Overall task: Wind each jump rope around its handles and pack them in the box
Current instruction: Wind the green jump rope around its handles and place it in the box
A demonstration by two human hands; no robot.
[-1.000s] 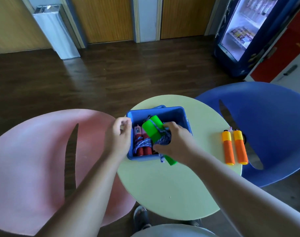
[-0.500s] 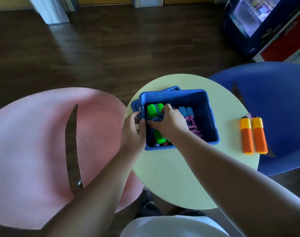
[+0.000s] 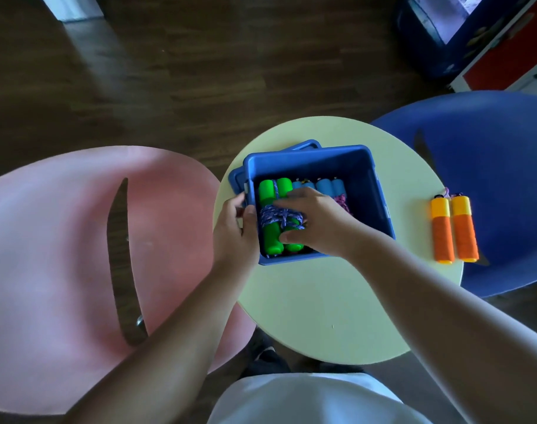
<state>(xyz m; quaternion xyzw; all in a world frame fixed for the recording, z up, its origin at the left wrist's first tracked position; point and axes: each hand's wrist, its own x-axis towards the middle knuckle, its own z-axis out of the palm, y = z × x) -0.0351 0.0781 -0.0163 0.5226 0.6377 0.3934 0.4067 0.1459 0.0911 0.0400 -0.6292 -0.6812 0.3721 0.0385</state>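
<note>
We see a blue box [image 3: 381, 191] on a round pale-green table [image 3: 310, 304]. The left hand [image 3: 234, 232] grips the box's left wall. The right hand [image 3: 317, 223] reaches inside, fingers and thumb curled around the green-handled jump rope [image 3: 267, 194] lying along the box's left side. An orange-handled rope [image 3: 454, 231] lies on the table, right of the box.
</note>
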